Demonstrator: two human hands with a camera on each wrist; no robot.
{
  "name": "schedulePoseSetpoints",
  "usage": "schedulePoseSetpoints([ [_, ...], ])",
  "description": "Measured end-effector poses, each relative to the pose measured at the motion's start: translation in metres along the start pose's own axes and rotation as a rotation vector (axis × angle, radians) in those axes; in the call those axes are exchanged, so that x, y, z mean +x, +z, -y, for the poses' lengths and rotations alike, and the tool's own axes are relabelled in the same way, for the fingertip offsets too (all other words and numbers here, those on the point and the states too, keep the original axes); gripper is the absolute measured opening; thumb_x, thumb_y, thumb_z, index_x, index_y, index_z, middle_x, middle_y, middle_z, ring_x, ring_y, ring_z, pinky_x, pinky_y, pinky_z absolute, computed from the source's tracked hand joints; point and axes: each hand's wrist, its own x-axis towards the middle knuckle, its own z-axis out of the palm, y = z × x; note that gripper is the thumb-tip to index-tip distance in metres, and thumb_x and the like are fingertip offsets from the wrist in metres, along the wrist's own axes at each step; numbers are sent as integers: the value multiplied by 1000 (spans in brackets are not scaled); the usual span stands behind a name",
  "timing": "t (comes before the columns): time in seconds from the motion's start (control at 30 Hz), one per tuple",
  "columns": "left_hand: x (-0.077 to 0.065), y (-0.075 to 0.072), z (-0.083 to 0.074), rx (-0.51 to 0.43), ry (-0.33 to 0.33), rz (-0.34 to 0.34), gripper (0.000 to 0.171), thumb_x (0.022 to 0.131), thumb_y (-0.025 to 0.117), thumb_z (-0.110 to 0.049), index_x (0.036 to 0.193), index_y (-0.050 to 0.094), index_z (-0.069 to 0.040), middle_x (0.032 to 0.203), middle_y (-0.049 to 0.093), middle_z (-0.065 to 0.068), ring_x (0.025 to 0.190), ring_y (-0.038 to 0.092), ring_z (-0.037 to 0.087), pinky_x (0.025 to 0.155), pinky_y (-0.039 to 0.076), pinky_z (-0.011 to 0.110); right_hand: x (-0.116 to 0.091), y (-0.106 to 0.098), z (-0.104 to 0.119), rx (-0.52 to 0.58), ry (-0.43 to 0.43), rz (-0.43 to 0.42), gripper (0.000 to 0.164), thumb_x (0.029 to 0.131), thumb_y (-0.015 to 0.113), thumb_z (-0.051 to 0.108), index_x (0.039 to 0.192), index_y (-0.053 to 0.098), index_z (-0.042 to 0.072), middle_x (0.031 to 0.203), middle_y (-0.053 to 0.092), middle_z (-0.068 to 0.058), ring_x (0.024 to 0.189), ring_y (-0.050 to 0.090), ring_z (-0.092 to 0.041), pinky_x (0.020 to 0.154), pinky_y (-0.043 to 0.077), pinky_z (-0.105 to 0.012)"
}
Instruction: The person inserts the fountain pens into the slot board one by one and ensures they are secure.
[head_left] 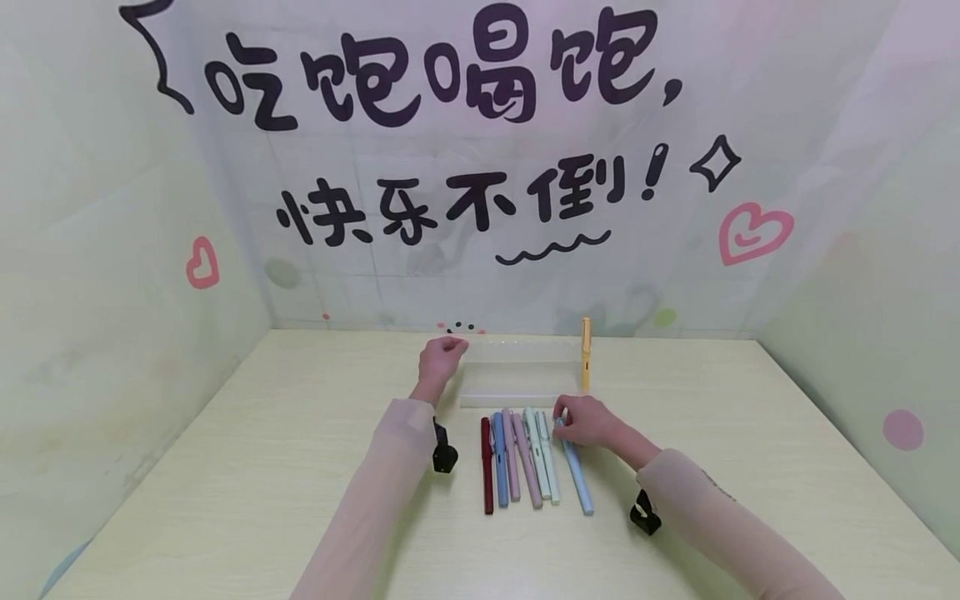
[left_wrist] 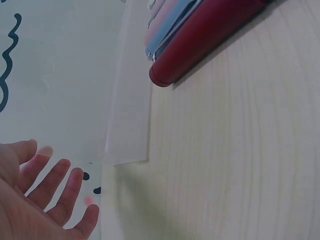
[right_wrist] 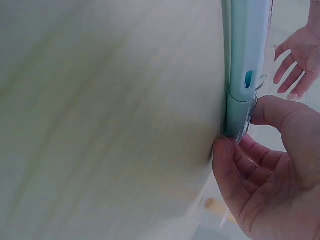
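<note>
A: Layout?
B: Pale wood-grain table (head_left: 300,467), translucent plastic rack (head_left: 517,401) on it as clock centre. Row of slim coloured pens (head_left: 526,458) at 6 o'clock.
A: Hands?
B: My left hand (head_left: 441,360) at 9, fingers spread, gripping nothing; rack contact unclear. My right hand (head_left: 591,421) at 4, pinching the slim light-blue plastic pen (head_left: 577,477) by its cap end.
A: Pen?
B: At 5, beside the row.

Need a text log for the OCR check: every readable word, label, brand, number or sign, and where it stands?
"吃饱喝饱," - upper line, printed backdrop
"快乐不倒!" - lower line, same backdrop
Drawn signs, same backdrop: four-pointed star, wavy line, pink hearts
Right sleeve: small dark marking, too small to read
Pens, clear tray: no readable text, brand or number
</note>
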Motion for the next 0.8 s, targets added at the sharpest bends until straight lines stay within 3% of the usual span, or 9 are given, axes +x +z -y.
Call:
schedulePoseSetpoints([
  [0.2, -1, 0, 0, -1, 4, 1, 30, 88, 54, -28, 107, 61, -5, 106, 59, 10, 97, 52, 25, 80, 42, 37, -2, -1, 1, 41, 33, 14, 14, 77, 65, 12, 83, 54, 6, 60, 48, 2, 49, 45, -10, 47, 38, -25],
  [0.8, -1, 0, -1, 6, 12, -3, 30, 88, 54, -27, 106, 61, -6, 105, 59, 10, 96, 53, 25, 80, 42, 37, -5, -1, -3, 358, 112, 43, 16, 82, 62, 10, 93, 53, 2, 68, 49, -5, 50, 48, -14, 48, 43, -28],
])
